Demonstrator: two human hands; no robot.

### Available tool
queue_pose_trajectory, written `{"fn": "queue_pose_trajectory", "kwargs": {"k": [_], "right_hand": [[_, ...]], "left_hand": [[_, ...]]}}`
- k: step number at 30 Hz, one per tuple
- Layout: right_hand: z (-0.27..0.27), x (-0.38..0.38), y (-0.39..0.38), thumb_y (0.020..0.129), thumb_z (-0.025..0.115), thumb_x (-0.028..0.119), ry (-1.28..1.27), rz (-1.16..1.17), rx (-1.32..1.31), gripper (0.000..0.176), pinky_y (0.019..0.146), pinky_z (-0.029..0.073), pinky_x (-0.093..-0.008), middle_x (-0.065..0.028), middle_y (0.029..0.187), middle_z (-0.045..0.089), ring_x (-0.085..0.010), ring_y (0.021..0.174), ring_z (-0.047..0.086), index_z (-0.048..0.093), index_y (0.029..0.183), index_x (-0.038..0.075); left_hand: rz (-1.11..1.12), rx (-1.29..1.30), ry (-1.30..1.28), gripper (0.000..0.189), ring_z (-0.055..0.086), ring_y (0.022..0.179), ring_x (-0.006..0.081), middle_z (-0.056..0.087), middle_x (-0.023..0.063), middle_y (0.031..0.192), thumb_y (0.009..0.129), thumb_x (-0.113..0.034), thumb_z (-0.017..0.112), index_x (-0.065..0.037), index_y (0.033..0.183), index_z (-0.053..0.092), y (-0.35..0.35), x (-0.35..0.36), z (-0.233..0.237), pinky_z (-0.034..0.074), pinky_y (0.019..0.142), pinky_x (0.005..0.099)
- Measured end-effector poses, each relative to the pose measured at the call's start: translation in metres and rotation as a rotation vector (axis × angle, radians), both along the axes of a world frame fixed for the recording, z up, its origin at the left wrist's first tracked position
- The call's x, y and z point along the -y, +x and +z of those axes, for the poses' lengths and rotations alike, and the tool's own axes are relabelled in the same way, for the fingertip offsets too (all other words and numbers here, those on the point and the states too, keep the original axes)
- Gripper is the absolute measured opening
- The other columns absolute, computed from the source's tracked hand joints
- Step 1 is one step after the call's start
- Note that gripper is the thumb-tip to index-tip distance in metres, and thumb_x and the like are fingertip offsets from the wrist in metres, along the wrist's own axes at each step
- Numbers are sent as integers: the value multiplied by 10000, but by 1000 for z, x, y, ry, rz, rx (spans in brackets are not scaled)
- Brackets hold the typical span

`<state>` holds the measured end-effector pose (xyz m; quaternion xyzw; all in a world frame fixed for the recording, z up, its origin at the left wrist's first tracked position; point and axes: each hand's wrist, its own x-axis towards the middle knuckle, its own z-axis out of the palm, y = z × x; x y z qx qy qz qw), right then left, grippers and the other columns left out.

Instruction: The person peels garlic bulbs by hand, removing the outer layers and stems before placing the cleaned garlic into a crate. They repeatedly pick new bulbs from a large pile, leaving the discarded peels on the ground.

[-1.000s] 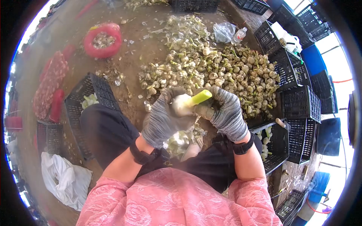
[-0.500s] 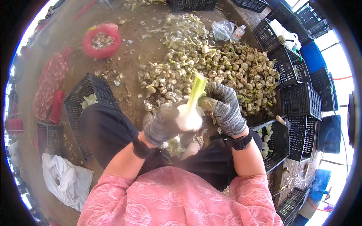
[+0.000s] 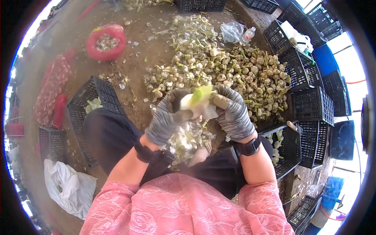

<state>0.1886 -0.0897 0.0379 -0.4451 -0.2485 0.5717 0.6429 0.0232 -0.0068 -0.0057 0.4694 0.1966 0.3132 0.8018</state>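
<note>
A white garlic bulb point(image 3: 188, 102) with a short green stem is held between my two gloved hands, in front of the garlic pile point(image 3: 250, 74). My left hand point(image 3: 168, 117) wraps its fingers round the bulb from the left. On the other side, my right hand point(image 3: 232, 111) pinches at the stem and a loose whitish skin, both blurred by motion. Below the hands, peeled skins point(image 3: 186, 143) lie between my legs.
Black crates stand at my left point(image 3: 84, 117) and right point(image 3: 288, 152), each with some garlic in it. Farther off are a pink mesh bag point(image 3: 94, 47), a plastic bottle point(image 3: 247, 35) and stacked crates point(image 3: 313, 103). A white sack point(image 3: 72, 190) lies at the lower left.
The bulb has tipped over and moved slightly up, its stem now foreshortened. My left hand has risen and turned round it. Loose skin now shows beside my right fingers.
</note>
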Motion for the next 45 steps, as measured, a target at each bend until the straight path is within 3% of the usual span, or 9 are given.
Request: {"fn": "queue_pose_trajectory", "kwargs": {"k": [2, 4, 9, 16, 30, 32, 34, 38, 45], "right_hand": [[-4, -1, 3, 758, 604, 16, -56, -3, -168, 225, 718, 467, -249, -73, 915, 608, -143, 820, 584, 568, 975, -29], [-13, -4, 4, 809, 525, 43, 331, -39, 1181, 205, 756, 474, -246, -76, 940, 589, -133, 871, 572, 544, 1004, -16], [-7, -3, 17, 752, 603, 30, 6, -120, -313, 237, 700, 488, -263, -81, 910, 612, -154, 793, 598, 561, 978, -27], [-16, -3, 21, 733, 653, 126, -51, 282, 1077, 423, 738, 477, -288, -83, 882, 618, -165, 795, 585, 532, 1119, 1], [3, -2, -1, 724, 666, 75, 208, -3, 1059, 142, 609, 470, -279, -103, 729, 607, -195, 647, 594, 623, 848, 20], [0, -3, -5, 725, 660, 68, 226, -33, 1056, 127, 598, 466, -285, -108, 722, 601, -216, 638, 590, 619, 835, 20], [-1, -4, -10, 724, 662, 72, 249, -56, 1067, 124, 585, 456, -280, -108, 713, 594, -190, 633, 581, 609, 818, 11], [-6, -3, -7, 800, 609, 109, 47, -78, 438, 155, 652, 449, -234, -28, 791, 599, -87, 731, 541, 586, 922, 17], [12, -3, -2, 794, 612, 95, -4, 94, 161, 220, 713, 448, -230, -12, 848, 602, -81, 767, 537, 576, 988, -2]], "left_hand": [[-66, 64, -63, 554, 559, 935, 185, 541, 76, 1062, 673, -100, 701, -15, 1155, 442, -1, -4, -9, 504, 762, 299], [-175, 109, -267, 583, 563, 930, 190, 559, 80, 1031, 656, -178, 721, -15, 1151, 458, -2, 0, 0, 503, 732, 299], [-393, 107, -187, 649, 544, 961, 163, 566, 81, 1030, 628, -280, 762, -16, 1143, 468, -12, -5, 2, 441, 822, 283], [-140, 4, 160, 571, 530, 985, 154, 552, 68, 1061, 685, -232, 738, -38, 1145, 460, -13, -11, 2, 440, 847, 298], [-48, 192, -114, 806, 492, 1076, 190, 502, 105, 1175, 631, -312, 769, -33, 1268, 363, -6, -1, 3, 414, 897, 307], [86, 66, 242, 785, 492, 1075, 193, 498, 105, 1181, 639, -299, 768, -41, 1262, 367, -2, 4, -7, 404, 908, 304], [0, 229, 48, 589, 518, 1007, 164, 519, 80, 1126, 740, -55, 663, -60, 1258, 384, -1, 5, -5, 426, 875, 284], [19, 167, 48, 560, 525, 954, 143, 528, 67, 1100, 768, -81, 644, -38, 1255, 372, -2, 5, -3, 430, 852, 271], [-50, 125, 203, 577, 526, 967, 137, 531, 61, 1091, 757, -137, 663, -33, 1247, 377, -6, -1, -8, 427, 853, 264]]}}
